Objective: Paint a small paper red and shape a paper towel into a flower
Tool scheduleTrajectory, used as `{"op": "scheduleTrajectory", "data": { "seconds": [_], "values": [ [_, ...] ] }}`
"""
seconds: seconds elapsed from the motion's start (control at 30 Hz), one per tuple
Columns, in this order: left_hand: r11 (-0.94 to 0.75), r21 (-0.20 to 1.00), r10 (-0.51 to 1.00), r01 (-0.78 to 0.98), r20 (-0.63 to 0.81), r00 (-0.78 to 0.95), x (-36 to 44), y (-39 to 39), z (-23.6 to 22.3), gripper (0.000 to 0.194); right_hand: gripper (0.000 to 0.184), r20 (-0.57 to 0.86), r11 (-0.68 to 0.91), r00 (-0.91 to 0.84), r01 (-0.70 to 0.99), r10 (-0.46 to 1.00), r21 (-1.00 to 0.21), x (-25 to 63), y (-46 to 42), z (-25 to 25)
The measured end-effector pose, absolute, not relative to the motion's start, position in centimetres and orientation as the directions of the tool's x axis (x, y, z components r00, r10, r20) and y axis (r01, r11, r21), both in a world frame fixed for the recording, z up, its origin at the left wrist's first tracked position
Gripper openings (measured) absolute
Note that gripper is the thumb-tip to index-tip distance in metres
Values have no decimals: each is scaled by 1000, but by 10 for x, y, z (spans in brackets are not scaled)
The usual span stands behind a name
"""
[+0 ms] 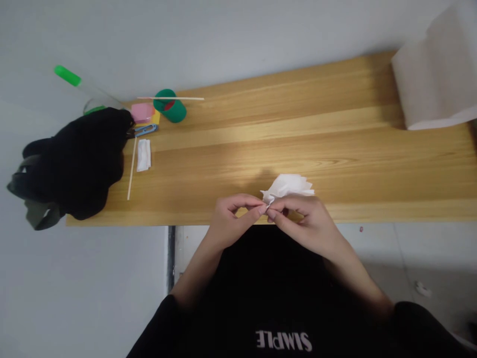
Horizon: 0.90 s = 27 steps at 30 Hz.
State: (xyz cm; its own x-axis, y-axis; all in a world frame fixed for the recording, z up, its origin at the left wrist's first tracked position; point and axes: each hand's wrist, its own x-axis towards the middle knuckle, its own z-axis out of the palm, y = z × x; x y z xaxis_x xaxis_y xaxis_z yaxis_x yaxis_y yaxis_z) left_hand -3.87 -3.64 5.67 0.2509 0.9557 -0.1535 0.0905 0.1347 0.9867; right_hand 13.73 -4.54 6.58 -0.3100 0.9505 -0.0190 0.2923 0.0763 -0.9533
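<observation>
Both my hands meet at the front edge of a wooden table (335,129). My left hand (231,219) and my right hand (301,219) pinch the near end of a white, fan-folded piece of tissue paper (288,186). The paper's pleats spread away from my fingers over the table. Fingertips of both hands are pressed together on the gathered paper.
At the far left lie a black bag (74,164), a small folded white tissue (143,155), two thin sticks (131,169), a blue clip (146,130), pink and yellow pads (142,112), a green roll (170,105) and a green-capped clear tube (80,84). A paper roll (436,74) stands far right.
</observation>
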Motion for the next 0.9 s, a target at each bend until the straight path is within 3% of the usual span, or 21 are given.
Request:
{"op": "scheduleTrajectory", "data": {
  "seconds": [0.9],
  "values": [
    [215, 968, 945, 128, -240, 222, -37, -35, 61, 10, 15, -28, 77, -329, 304, 944, -950, 138, -46, 67]
  ]
}}
